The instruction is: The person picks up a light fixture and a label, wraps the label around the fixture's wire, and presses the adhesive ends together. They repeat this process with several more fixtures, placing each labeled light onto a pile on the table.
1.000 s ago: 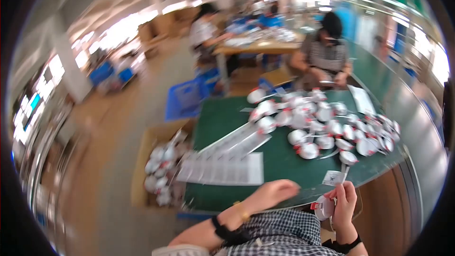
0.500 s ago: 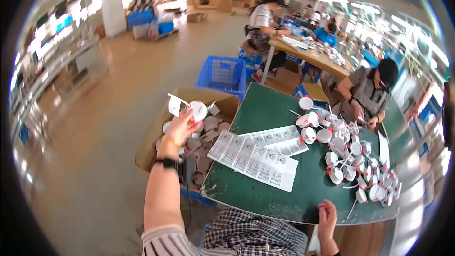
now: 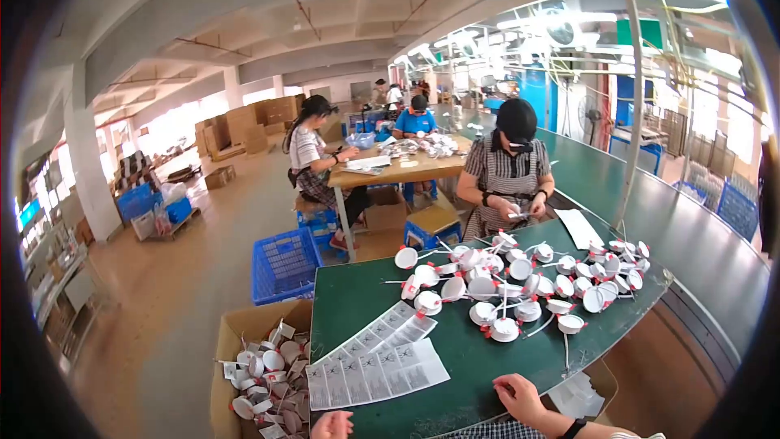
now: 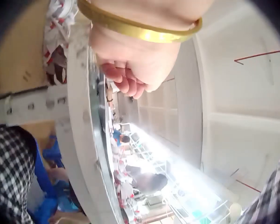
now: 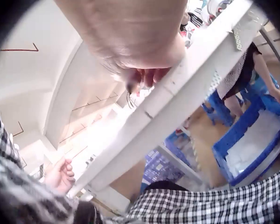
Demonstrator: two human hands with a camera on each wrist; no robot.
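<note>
My left hand (image 3: 333,425) is low at the front left corner of the green table, partly cut off by the frame edge. Its fingers are loosely bent and hold nothing; the left wrist view shows the hand (image 4: 140,65) beside the table edge. My right hand (image 3: 520,397) rests at the table's front edge, empty, fingers relaxed. Two strips of printed labels (image 3: 378,374) lie on the table between the hands. Beyond them is a pile of round white downlights (image 3: 504,329) with red clips and white cables.
A cardboard box (image 3: 223,358) holding many downlights stands left of the table (image 3: 455,358). Behind it is a blue crate (image 3: 284,268). A person (image 3: 508,162) sits across the table. White papers (image 3: 577,397) lie in a box below the right front edge.
A downlight with a label went from my right hand to my left, which held it over the cardboard box. Now my left hand is empty and back near the table; the head view has shifted.
</note>
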